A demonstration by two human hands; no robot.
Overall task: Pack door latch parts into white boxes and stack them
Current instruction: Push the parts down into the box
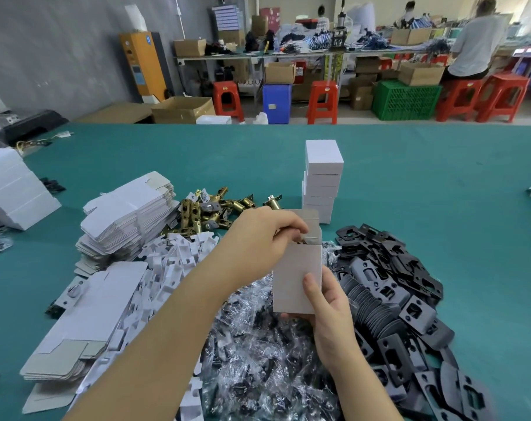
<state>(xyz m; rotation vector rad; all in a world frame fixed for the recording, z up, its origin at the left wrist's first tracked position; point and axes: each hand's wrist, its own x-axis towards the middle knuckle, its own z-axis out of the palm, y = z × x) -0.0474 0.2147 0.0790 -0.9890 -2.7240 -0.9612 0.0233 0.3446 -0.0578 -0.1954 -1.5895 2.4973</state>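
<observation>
Flat cartons [127, 220] far left, latches [209, 211] beside them, stacked boxes [322, 180] beyond, plates [391, 287] right, bagged screws [258, 354] near centre.

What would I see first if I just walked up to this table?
Two hands in the middle: the right hand holds an open white box, and the left hand reaches into its top. Behind stands a tall stack of white boxes; black metal plates are heaped on the right.
</observation>
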